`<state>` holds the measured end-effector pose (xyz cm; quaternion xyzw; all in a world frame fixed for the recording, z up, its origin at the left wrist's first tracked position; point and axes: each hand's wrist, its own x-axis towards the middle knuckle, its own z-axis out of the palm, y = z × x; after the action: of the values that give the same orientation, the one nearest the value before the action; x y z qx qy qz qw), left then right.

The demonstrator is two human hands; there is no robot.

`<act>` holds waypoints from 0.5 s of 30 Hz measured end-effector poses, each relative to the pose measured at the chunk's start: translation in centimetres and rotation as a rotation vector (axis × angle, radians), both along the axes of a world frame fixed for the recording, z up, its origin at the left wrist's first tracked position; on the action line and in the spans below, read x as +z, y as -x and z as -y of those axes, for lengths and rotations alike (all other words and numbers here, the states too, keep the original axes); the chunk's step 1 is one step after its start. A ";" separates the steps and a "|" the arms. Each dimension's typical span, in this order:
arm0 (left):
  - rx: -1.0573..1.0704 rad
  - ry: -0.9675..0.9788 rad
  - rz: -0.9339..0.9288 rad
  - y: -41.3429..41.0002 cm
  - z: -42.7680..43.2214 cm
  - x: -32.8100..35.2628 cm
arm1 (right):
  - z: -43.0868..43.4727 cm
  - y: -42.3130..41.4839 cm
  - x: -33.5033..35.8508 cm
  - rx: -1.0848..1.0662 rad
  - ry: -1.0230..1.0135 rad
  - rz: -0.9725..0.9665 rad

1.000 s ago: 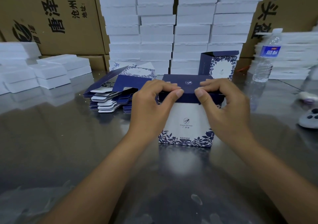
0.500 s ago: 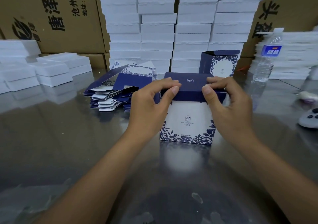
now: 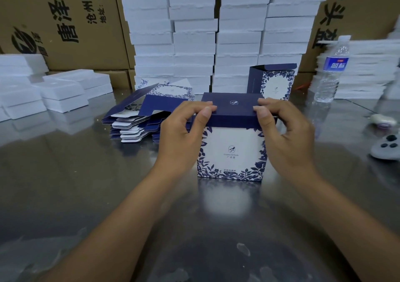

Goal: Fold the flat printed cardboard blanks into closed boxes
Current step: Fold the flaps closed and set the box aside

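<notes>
A white box with blue leaf print [image 3: 231, 154] stands upright on the steel table [image 3: 75, 184], its navy lid flap folded down on top. My left hand [image 3: 184, 134] pinches the lid's left front corner, thumb on the front edge. My right hand [image 3: 285, 134] grips the lid's right front corner the same way. A pile of flat navy and white blanks [image 3: 140, 117] lies behind and to the left. Another folded box [image 3: 272, 82] stands behind, its top flap up.
Tall stacks of white foam trays [image 3: 216, 32] rise at the back, with lower stacks at the left [image 3: 60, 91] and right. Brown cartons [image 3: 65, 22] stand behind. At the right edge are a water bottle [image 3: 331, 69] and a white controller [image 3: 387, 147].
The lid flap has come down from partly raised to flat on the box top, and my thumbs have spread apart from the middle toward the two corners.
</notes>
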<state>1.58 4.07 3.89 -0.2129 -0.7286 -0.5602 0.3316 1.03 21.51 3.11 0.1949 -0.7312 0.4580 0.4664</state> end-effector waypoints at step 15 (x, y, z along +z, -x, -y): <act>-0.088 -0.082 0.062 0.5 0.7 -0.1 | -0.6 1.2 -0.7 0.207 0.364 0.222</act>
<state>1.08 3.34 3.76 -0.2137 -0.7050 -0.6098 0.2923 -0.19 22.07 2.45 0.1300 -0.6596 0.6461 0.3613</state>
